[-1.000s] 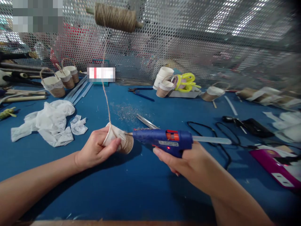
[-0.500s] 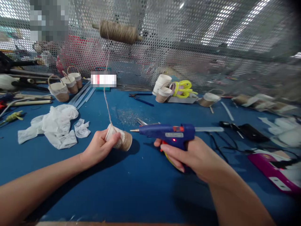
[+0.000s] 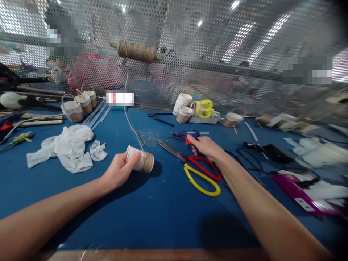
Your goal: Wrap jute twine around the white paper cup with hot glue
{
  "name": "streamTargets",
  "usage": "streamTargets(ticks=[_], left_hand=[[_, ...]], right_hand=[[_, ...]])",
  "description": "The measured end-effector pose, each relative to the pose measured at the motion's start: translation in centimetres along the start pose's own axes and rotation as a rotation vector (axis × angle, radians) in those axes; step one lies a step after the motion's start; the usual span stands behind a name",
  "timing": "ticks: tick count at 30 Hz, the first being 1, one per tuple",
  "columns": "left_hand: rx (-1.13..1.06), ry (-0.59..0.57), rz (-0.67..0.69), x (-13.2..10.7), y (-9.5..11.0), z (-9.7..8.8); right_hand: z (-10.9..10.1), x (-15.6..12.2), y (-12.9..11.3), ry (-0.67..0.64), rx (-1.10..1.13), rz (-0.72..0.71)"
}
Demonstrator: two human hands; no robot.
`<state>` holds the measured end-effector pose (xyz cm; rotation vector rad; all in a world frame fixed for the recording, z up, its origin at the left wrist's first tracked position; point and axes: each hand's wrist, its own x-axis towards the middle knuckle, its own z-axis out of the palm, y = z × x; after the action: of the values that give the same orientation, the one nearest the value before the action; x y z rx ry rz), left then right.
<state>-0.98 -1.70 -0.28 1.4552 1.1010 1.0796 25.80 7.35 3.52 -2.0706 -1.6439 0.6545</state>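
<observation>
My left hand point(image 3: 117, 170) is closed round a small paper cup point(image 3: 140, 163) that lies on its side, its lower half wound with brown twine. A strand of twine point(image 3: 130, 121) runs up from the cup to a spool point(image 3: 136, 52) on a peg in the mesh wall. My right hand point(image 3: 206, 146) reaches further out over the blue table point(image 3: 152, 214) and grips the handle of a blue glue gun point(image 3: 185, 134), whose nozzle points left. Scissors point(image 3: 195, 168) with red and yellow handles lie just in front of that hand.
Crumpled white lace point(image 3: 66, 146) lies to the left. Finished little cup baskets point(image 3: 73, 110) stand at the back left, more cups point(image 3: 183, 106) and yellow loops point(image 3: 203, 107) at the back middle. Black cables point(image 3: 255, 148) and a magenta box point(image 3: 304, 194) lie on the right. A person sits behind the mesh.
My right hand has carried the glue gun away from the cup, out and to the back of the table. The scissors have come into view. The left hand keeps hold of the cup.
</observation>
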Motion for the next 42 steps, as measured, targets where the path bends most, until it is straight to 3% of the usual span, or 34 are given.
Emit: streamTargets(ticks=[6,11,13,16,18,21,31,42], left_hand=[[-0.009,-0.019,0.012,-0.1,0.2,0.1],[0.046,-0.014,0.031,-0.2,0.4,0.0],[0.081,-0.029,0.046,-0.3,0.3,0.0],[0.115,-0.047,0.082,-0.4,0.3,0.1],[0.127,-0.052,0.113,-0.5,0.3,0.2],[0.138,-0.055,0.144,-0.6,0.3,0.2],[0.001,-0.051,-0.040,-0.7,0.8,0.5],[-0.044,-0.109,0.024,-1.5,1.0,0.6]], right_hand=[[0.8,1.4,0.3,0.073,-0.203,-0.053],[0.9,-0.6,-1.7,0.141,-0.251,-0.158],[1.3,-2.0,-3.4,0.056,-0.215,-0.253],[2.7,-4.2,-6.2,-0.214,-0.082,-0.382],[3.9,-5.3,-7.8,-0.526,0.233,-0.482],[5.0,-6.2,-9.0,-0.642,0.499,-0.468],[3.5,-7.7,-7.4,-0.516,0.692,-0.385],[4.4,-8.4,-6.8,-0.377,0.617,-0.353]])
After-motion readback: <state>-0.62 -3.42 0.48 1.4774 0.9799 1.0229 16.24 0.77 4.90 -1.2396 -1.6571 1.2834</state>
